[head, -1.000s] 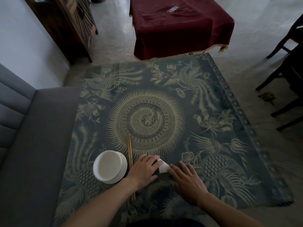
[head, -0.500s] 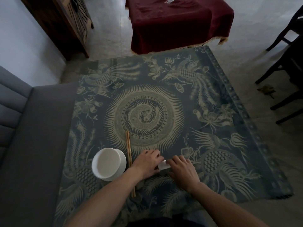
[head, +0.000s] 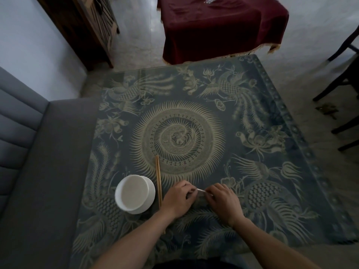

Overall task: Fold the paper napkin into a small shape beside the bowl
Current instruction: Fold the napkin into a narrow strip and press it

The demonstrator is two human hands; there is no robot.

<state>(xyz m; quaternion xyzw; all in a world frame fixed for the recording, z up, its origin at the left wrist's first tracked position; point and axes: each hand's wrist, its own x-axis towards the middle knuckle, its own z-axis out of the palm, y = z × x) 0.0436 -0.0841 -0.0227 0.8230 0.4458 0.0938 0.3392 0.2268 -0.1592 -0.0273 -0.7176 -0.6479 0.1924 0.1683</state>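
No readable text anywhere; only a blurred white mark on the red cloth (head: 223, 26), too small to make out.

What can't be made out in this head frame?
- Napkin: only a white sliver shows between the left hand and right hand; the fingers hide its shape and folds.
- Chopsticks: near ends hidden under the left wrist.
- Bowl: interior looks uniformly white; contents unclear in dim light.
- Chairs: cut off by the right edge.

A single head-worn wide-angle view looks steeply down and forward at the counter (head: 252, 133), which fills mid-frame, forearms entering from the bottom edge.
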